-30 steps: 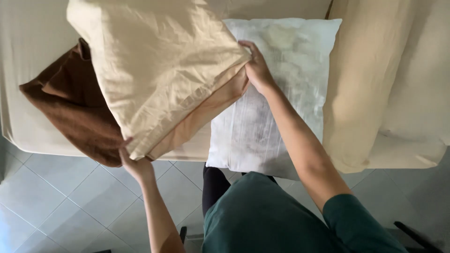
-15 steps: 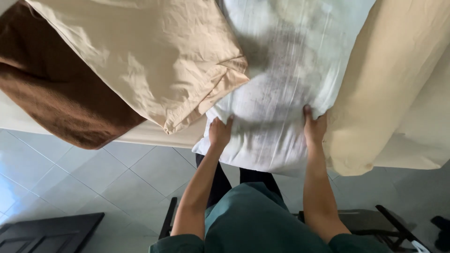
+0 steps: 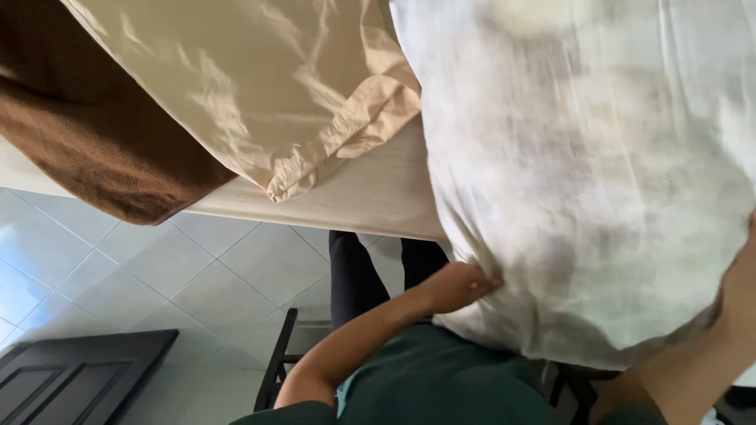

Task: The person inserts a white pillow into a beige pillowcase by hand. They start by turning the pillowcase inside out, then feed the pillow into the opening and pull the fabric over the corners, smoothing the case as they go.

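A large white pillow [image 3: 583,157] fills the right half of the view, lifted close to the camera and blurred. My left hand [image 3: 457,285] grips its lower left edge. My right hand [image 3: 740,291] holds its lower right corner, mostly at the frame's edge. To the left, a beige pillowcase [image 3: 252,86] lies folded on the bed, over a brown blanket [image 3: 87,149] that hangs off the mattress edge.
The bed's cream sheet edge [image 3: 370,201] runs across the middle. Below it is a pale tiled floor [image 3: 197,283], a dark door panel [image 3: 71,378] at lower left, and a dark chair frame [image 3: 276,370] by my legs.
Both hands have taken the white pillow by its lower edge and pulled it up off the bed toward the camera. The beige pillowcase stays on the bed.
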